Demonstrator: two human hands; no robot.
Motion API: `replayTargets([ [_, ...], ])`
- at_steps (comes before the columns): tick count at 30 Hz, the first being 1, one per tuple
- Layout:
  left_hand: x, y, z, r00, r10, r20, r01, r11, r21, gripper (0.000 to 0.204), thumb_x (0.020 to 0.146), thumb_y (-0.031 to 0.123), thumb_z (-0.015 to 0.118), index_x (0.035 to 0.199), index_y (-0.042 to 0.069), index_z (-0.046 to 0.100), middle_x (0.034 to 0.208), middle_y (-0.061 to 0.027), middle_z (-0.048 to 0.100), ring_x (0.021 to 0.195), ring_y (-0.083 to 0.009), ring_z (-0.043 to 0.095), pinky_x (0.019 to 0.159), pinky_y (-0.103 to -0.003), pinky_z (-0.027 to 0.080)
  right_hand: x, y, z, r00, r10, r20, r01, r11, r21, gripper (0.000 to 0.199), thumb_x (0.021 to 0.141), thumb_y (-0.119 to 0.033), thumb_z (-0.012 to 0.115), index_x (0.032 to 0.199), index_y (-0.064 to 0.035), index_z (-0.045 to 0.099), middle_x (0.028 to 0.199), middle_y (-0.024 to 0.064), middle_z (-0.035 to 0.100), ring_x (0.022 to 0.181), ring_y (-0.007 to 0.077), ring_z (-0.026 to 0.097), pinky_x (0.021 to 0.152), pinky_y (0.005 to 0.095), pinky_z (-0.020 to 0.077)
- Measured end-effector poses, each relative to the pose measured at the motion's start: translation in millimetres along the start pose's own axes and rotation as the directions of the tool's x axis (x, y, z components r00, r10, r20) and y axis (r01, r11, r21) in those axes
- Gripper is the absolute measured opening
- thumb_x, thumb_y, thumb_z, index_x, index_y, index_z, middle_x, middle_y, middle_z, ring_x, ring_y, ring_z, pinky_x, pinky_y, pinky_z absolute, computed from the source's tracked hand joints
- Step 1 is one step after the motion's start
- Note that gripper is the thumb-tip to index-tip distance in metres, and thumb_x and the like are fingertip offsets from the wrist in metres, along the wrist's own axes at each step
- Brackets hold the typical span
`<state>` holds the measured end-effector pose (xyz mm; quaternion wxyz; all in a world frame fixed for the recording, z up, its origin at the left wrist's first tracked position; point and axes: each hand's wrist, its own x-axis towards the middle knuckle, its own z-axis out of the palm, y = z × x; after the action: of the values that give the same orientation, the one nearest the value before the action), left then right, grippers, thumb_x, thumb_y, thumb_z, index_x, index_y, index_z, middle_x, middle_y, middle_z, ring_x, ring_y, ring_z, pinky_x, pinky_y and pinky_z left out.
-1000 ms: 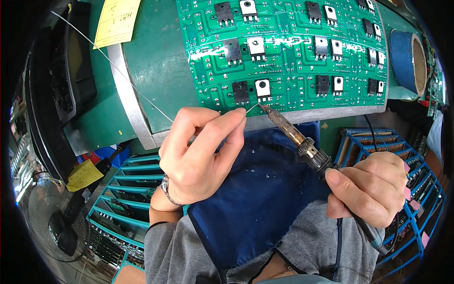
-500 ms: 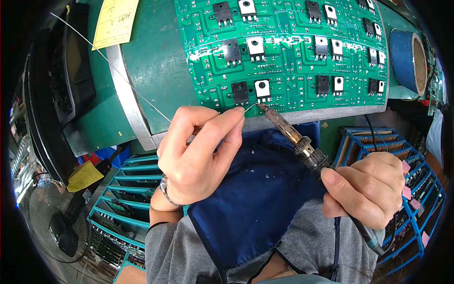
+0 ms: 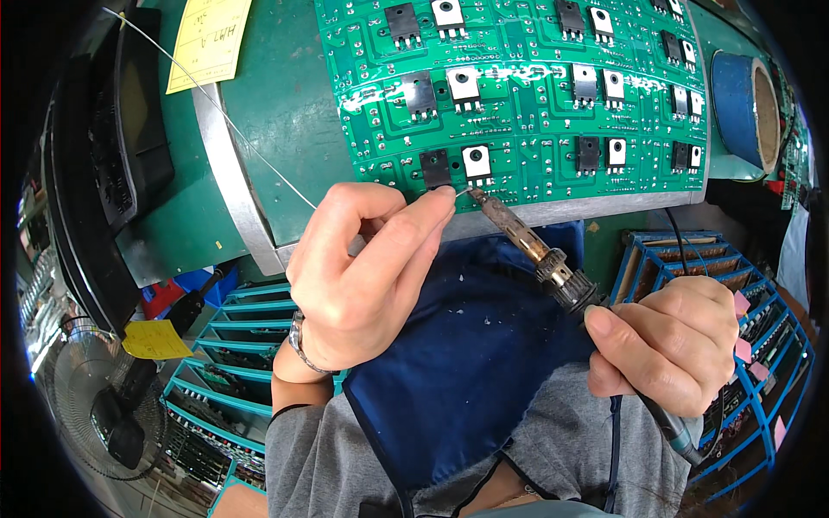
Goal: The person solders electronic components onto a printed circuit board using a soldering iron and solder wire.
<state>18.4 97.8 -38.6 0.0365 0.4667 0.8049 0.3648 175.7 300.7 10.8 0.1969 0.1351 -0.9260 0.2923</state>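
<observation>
A green circuit board panel [image 3: 527, 121] lies on the bench, carrying rows of black and silver-backed three-legged transistors. Between thumb and fingers my left hand [image 3: 358, 268] pinches a thin solder wire [image 3: 242, 134], whose long tail runs up to the far left. Its short end reaches the legs of a silver-backed transistor [image 3: 477, 162] in the nearest row. My right hand [image 3: 669, 345] is wrapped round the handle of a soldering iron [image 3: 531, 246]. The iron's tip meets the board at those same legs, close to the wire's end.
A metal strip [image 3: 587, 210] edges the board. To the right stand a blue roll with a brown core [image 3: 738, 112] and a blue rack [image 3: 760, 380]. On the left are a teal rack of boards [image 3: 229, 367], a fan [image 3: 104, 406] and a yellow paper tag [image 3: 207, 43].
My left hand has moved slightly up and right, bringing its fingertips nearer the iron's tip. The wire shifted with it, and less of its end shows. The iron has barely moved.
</observation>
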Motion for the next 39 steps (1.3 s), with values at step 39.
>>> replayTargets([
  [39,1,4,7,0.999,-0.037,-0.002,0.036,0.997,-0.061,0.03,0.068,-0.006,0.081,0.096,0.003,0.074,0.081,-0.0049,0.055,0.06,-0.0147,0.056,0.05,-0.028,0.044,-5,9,-10,1.0,-0.02,0.016,0.019,1.0,0.025,0.033,0.088,-0.029,0.072,0.09,0.0038,0.069,0.063,0.0053,0.061,0.046,0.0108,0.053,0.032,0.0205,0.03],
])
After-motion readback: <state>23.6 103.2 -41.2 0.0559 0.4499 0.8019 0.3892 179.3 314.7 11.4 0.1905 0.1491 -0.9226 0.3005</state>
